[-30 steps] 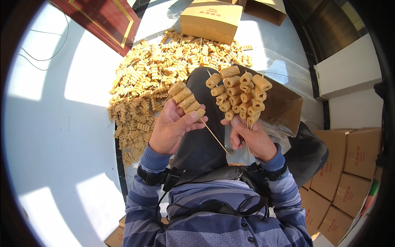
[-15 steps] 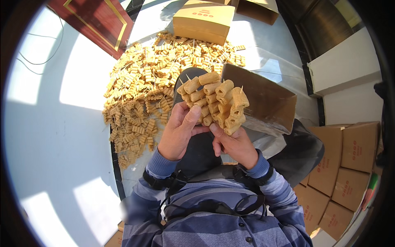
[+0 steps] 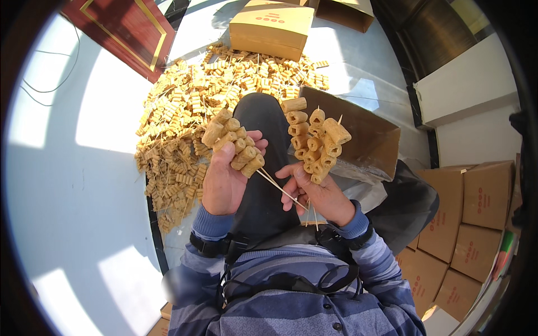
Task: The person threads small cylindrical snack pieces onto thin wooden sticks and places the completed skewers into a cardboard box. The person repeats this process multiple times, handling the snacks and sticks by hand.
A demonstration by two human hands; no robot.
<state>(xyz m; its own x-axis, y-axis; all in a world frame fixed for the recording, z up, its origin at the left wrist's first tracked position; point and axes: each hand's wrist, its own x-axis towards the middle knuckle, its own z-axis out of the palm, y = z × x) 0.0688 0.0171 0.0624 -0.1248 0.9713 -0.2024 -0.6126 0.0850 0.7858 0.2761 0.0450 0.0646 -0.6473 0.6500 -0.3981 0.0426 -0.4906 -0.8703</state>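
My left hand [image 3: 227, 182] is closed around a small bunch of skewers [image 3: 235, 143], each threaded with short, tan, hollow tube-shaped pieces. Thin sticks run from that bunch down to the right, toward the fingers of my right hand [image 3: 319, 193]. A second bunch of skewers [image 3: 315, 140] with the same tubes is gripped in my right hand, its bare stick ends poking out below. The two bunches stand apart, one on each side of my dark-trousered knee. My palms hide part of the sticks.
A big heap of similar skewers [image 3: 185, 112] covers the floor ahead and left. Just beyond my right hand lies an open carton [image 3: 358, 131] with clear plastic at its edge. One closed carton [image 3: 269, 31] stands behind the heap; stacked cartons [image 3: 448, 201] are at the right.
The single cluster held between both hands has split into two bunches. My left hand has drawn leftward with one; the right keeps the other, with stick ends now visible.
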